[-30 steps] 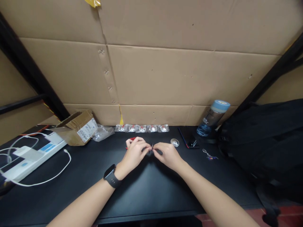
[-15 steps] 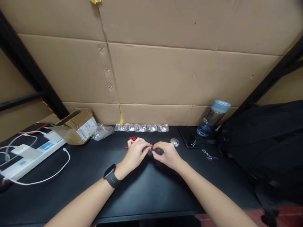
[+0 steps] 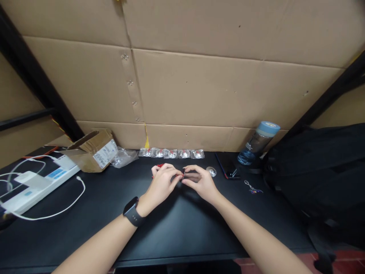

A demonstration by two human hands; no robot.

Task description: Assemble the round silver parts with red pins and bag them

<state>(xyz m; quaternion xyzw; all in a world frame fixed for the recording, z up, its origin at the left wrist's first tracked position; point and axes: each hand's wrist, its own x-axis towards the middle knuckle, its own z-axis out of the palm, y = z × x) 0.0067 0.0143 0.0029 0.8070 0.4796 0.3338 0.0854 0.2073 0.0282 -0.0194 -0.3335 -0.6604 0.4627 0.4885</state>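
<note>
At the middle of the table, my left hand (image 3: 163, 182) and my right hand (image 3: 201, 183) meet at the fingertips. Between them is a small thin disc (image 3: 184, 174), seen nearly edge-on. The thumb and fingers of my right hand grip its rim. My left thumb and forefinger pinch a bit of red cord against the disc's near face; more red cord (image 3: 160, 165) shows behind the left knuckles. How the cord meets the disc is too small to tell. A clear round shell (image 3: 211, 171) lies just beyond my right hand.
A row of several wrapped silver discs (image 3: 172, 153) lies along the cardboard wall. Left are a carton (image 3: 94, 152), crumpled plastic (image 3: 124, 158) and a power strip (image 3: 42, 186) with white cables. Right are a phone (image 3: 226, 165), bottle (image 3: 256, 142), keychain (image 3: 253, 188) and black backpack (image 3: 319, 175).
My right fingers have opened wider around the disc, and the disc has turned slightly. A spot of red now shows at my left fingertips. The view has shifted a little.
</note>
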